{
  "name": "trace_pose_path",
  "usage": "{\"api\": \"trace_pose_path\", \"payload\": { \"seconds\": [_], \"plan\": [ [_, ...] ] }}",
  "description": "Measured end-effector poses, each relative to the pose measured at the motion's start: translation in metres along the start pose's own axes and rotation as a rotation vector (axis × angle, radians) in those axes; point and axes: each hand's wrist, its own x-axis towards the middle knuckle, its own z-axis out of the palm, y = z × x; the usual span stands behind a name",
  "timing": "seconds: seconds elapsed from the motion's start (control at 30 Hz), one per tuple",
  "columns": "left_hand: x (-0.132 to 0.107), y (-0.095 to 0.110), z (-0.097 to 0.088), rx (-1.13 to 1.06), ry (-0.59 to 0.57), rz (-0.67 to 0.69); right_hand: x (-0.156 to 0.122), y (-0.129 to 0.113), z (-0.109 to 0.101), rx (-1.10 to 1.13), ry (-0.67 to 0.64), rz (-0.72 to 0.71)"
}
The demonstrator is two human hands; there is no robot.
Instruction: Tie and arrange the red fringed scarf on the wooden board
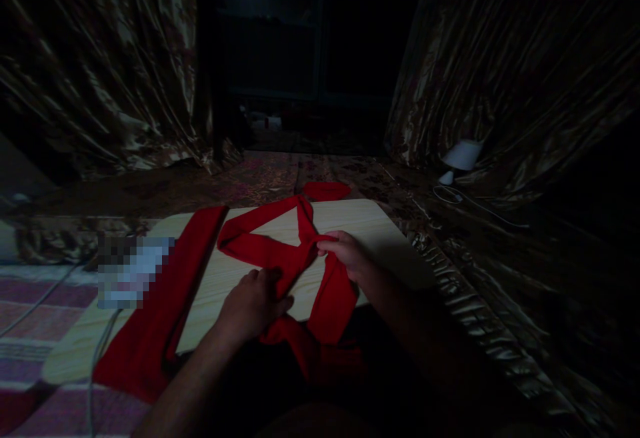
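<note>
A long strip of red cloth (265, 249) lies looped and crossed over itself on a pale wooden board (220, 305). Its lower end hangs over the board's near edge into shadow. My right hand (345, 255) is closed, pinching the strip near the crossing, right of the loop. My left hand (253, 305) rests on the lower part of the strip, thumb apart from the fingers; some fingertips are in shadow. Another wide red cloth band (175, 291) runs along the board's left side, left of my left hand.
A blurred-out rectangular patch (133, 271) covers something at the board's left, with a pale cable (97, 351) below it. A small red cloth piece (327, 191) lies past the far edge. A white lamp (463, 156) stands right, near dark curtains (525, 58).
</note>
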Motion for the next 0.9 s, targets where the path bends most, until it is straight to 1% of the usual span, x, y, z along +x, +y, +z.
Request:
{"api": "trace_pose_path", "payload": {
  "seconds": [0.07, 0.1, 0.13, 0.2, 0.23, 0.27, 0.3, 0.33, 0.4, 0.43, 0.5, 0.53, 0.57, 0.6, 0.63, 0.67, 0.77, 0.8, 0.83, 0.87, 0.9],
  "plan": [
    [-0.001, -0.006, -0.002, -0.044, -0.041, -0.013, 0.002, -0.002, -0.009, 0.017, 0.020, -0.006],
    [0.000, -0.008, -0.001, -0.108, -0.035, -0.026, 0.002, -0.004, -0.012, 0.031, 0.022, -0.007],
    [0.002, -0.009, -0.001, -0.194, -0.008, -0.042, 0.001, -0.005, -0.013, 0.050, 0.019, -0.004],
    [0.007, -0.009, 0.003, -0.397, 0.082, -0.049, -0.002, -0.009, -0.010, 0.101, -0.014, 0.027],
    [0.009, -0.007, 0.006, -0.499, 0.120, -0.035, -0.004, -0.011, -0.006, 0.131, -0.046, 0.049],
    [0.010, -0.004, 0.008, -0.596, 0.135, -0.014, -0.007, -0.012, -0.002, 0.161, -0.090, 0.070],
    [0.011, 0.000, 0.011, -0.693, 0.121, 0.006, -0.009, -0.013, 0.003, 0.189, -0.135, 0.082],
    [0.012, 0.005, 0.013, -0.801, 0.082, 0.020, -0.011, -0.013, 0.008, 0.214, -0.172, 0.078],
    [0.012, 0.015, 0.015, -1.081, -0.034, 0.021, -0.015, -0.011, 0.018, 0.235, -0.234, 0.043],
    [0.012, 0.020, 0.016, -1.241, -0.087, 0.010, -0.016, -0.009, 0.022, 0.221, -0.266, 0.020],
    [0.011, 0.027, 0.017, -1.509, -0.153, -0.009, -0.015, -0.004, 0.029, 0.147, -0.348, -0.022],
    [0.011, 0.030, 0.018, -1.582, -0.175, -0.017, -0.014, -0.001, 0.032, 0.096, -0.397, -0.045],
    [0.011, 0.031, 0.020, -1.607, -0.186, -0.035, -0.012, 0.002, 0.034, 0.040, -0.428, -0.080],
    [0.012, 0.032, 0.022, -1.597, -0.185, -0.067, -0.010, 0.006, 0.036, -0.020, -0.425, -0.129],
    [0.013, 0.033, 0.024, -1.573, -0.171, -0.115, -0.008, 0.009, 0.036, -0.084, -0.392, -0.187],
    [0.014, 0.034, 0.026, -1.556, -0.145, -0.170, -0.006, 0.013, 0.036, -0.157, -0.332, -0.247],
    [0.017, 0.037, 0.030, -1.611, -0.072, -0.294, -0.004, 0.021, 0.026, -0.441, -0.061, -0.394],
    [0.018, 0.038, 0.030, -1.652, -0.072, -0.320, -0.004, 0.023, 0.021, -0.555, 0.011, -0.407],
    [0.019, 0.040, 0.029, -1.693, -0.089, -0.348, -0.004, 0.025, 0.015, -0.677, 0.045, -0.391],
    [0.019, 0.042, 0.028, -1.730, -0.116, -0.380, -0.005, 0.026, 0.010, -0.795, 0.031, -0.352],
    [0.019, 0.043, 0.026, -1.761, -0.153, -0.410, -0.006, 0.027, 0.006, -0.891, -0.025, -0.290]
  ]
}}
